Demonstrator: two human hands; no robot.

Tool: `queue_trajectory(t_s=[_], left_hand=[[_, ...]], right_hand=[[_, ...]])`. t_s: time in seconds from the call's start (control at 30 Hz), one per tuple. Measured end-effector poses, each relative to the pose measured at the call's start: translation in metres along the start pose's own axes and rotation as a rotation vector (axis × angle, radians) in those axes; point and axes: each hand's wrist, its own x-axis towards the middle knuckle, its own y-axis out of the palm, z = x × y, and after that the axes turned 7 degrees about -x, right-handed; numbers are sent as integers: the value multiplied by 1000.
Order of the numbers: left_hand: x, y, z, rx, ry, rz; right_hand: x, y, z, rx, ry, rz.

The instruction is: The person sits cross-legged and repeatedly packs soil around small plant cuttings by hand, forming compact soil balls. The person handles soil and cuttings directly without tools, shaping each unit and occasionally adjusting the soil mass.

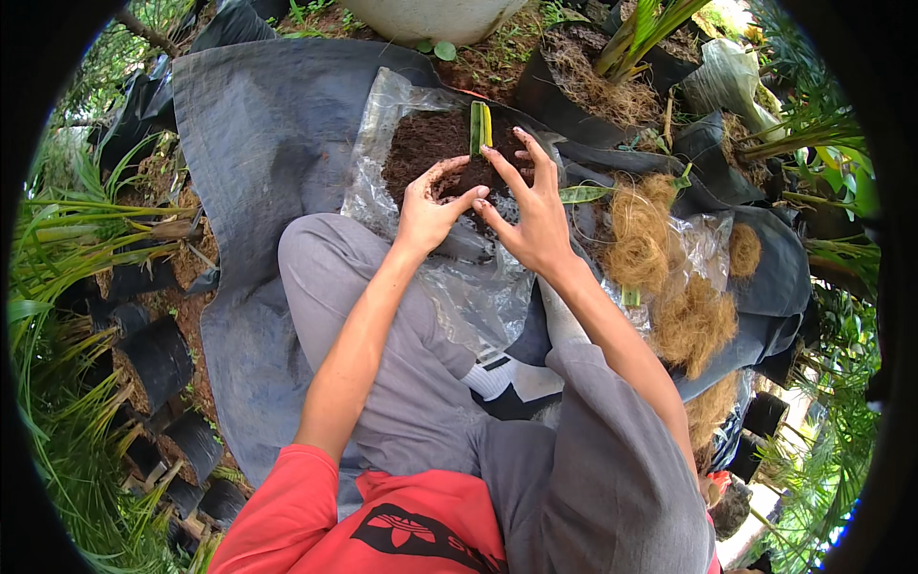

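Note:
A variegated leaf cutting (479, 128), green with a yellow edge and looking like snake plant, stands in dark soil (423, 143) heaped on a clear plastic sheet (369, 118). On the soil's near left side, my left hand (434, 208) curves its soiled fingers with the thumb stretched towards my right hand. My right hand (532, 215) has its fingers spread on the other side, the index fingertip at the cutting's base. Both thumb tips nearly meet in front of the cutting. Soil between the hands partly hides the cutting's lower end.
Bundles of brown fibre (638, 244) lie on the right, near another leaf piece (584, 194). Under everything spreads a dark ground sheet (251, 158). Potted plants in black bags (154, 362) line both sides, and a pale pot (434, 18) stands ahead.

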Motion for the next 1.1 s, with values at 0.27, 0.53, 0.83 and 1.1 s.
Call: queue_trajectory(t_s=[0.27,0.53,0.83,1.1], left_hand=[[-1,0,-4,31,23,1],[-2,2,-5,48,66,27],[1,0,-9,14,17,-23],[9,-22,-26,-369,-28,-97]], right_hand=[[-3,3,-1,-76,-44,47],[-5,7,-1,13,-10,87],[-8,6,-4,146,15,75],[-16,20,-30,259,41,114]])
